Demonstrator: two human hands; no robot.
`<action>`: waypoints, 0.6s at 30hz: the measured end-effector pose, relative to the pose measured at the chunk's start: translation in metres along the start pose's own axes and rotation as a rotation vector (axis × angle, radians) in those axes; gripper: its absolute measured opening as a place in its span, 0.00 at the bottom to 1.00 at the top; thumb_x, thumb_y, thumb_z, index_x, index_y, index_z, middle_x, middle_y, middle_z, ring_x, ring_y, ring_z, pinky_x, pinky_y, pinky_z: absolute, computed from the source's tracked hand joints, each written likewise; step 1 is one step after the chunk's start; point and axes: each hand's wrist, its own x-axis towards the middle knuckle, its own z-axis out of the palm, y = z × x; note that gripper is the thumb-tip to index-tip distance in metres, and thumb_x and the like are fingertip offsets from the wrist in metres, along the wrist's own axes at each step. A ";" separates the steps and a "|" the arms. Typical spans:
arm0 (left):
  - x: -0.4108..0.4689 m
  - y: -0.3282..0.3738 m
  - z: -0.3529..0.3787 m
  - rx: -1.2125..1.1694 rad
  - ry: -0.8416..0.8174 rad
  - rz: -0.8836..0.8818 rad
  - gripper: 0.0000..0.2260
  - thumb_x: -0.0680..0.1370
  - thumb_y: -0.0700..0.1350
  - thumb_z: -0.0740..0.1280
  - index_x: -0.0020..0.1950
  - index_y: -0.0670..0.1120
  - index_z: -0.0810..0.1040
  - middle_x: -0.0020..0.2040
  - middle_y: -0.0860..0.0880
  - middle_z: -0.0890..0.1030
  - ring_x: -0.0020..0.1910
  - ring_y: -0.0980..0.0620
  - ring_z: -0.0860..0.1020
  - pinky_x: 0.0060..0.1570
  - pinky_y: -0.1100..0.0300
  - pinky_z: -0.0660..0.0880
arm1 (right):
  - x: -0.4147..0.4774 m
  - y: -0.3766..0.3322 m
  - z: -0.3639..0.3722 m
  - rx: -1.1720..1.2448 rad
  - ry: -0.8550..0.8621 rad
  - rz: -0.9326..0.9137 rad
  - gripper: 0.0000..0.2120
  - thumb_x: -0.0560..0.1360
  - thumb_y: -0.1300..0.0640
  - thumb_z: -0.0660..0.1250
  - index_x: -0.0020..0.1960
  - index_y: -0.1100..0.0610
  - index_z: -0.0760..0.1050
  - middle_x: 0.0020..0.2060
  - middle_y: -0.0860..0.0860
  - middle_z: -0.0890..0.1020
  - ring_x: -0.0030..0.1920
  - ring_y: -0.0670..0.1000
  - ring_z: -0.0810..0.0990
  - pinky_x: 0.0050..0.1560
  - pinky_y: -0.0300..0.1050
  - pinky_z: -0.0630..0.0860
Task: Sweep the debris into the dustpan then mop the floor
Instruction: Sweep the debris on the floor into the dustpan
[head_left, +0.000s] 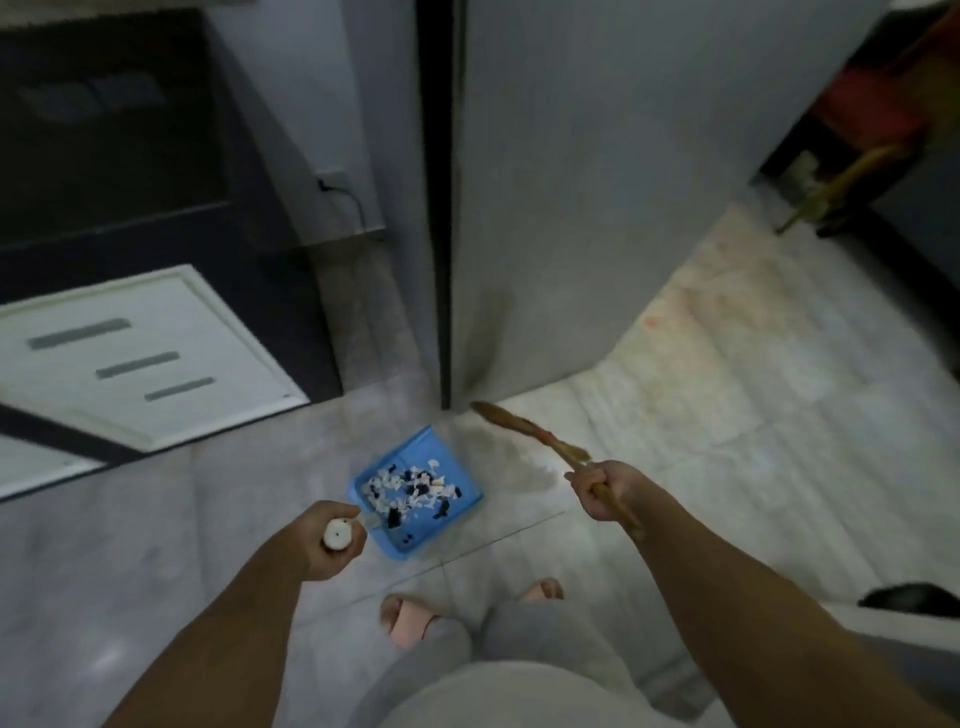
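While left hand (332, 540) grips the dustpan (457, 467) handle, right hand (602, 491) fingers clasp the broom (524, 428).

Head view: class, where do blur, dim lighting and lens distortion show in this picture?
Head view: dim overall; the broom smears with motion blur; the wide lens bends the wall edges; debris in the dustpan stays readable.

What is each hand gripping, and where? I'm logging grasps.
Left hand: blue dustpan, by its handle's white end. Right hand: broom, by its stick.
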 end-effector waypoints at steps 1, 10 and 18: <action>0.002 0.001 0.017 0.027 -0.011 0.000 0.09 0.80 0.41 0.60 0.43 0.38 0.68 0.22 0.43 0.70 0.15 0.50 0.72 0.17 0.66 0.73 | -0.007 -0.005 -0.012 0.038 -0.015 -0.013 0.15 0.84 0.52 0.51 0.41 0.53 0.64 0.15 0.53 0.65 0.11 0.48 0.63 0.11 0.32 0.59; 0.001 -0.019 0.179 0.226 -0.099 -0.013 0.08 0.81 0.41 0.60 0.46 0.37 0.68 0.32 0.43 0.69 0.16 0.49 0.73 0.17 0.65 0.74 | -0.076 -0.044 -0.127 0.398 -0.092 -0.203 0.17 0.84 0.52 0.55 0.39 0.58 0.67 0.15 0.52 0.63 0.11 0.47 0.62 0.12 0.31 0.59; 0.007 -0.038 0.343 0.432 -0.243 0.008 0.05 0.82 0.41 0.58 0.51 0.39 0.68 0.37 0.45 0.67 0.16 0.51 0.71 0.16 0.66 0.72 | -0.116 -0.064 -0.208 0.672 -0.064 -0.387 0.16 0.83 0.57 0.54 0.36 0.57 0.63 0.22 0.49 0.64 0.11 0.47 0.61 0.12 0.30 0.58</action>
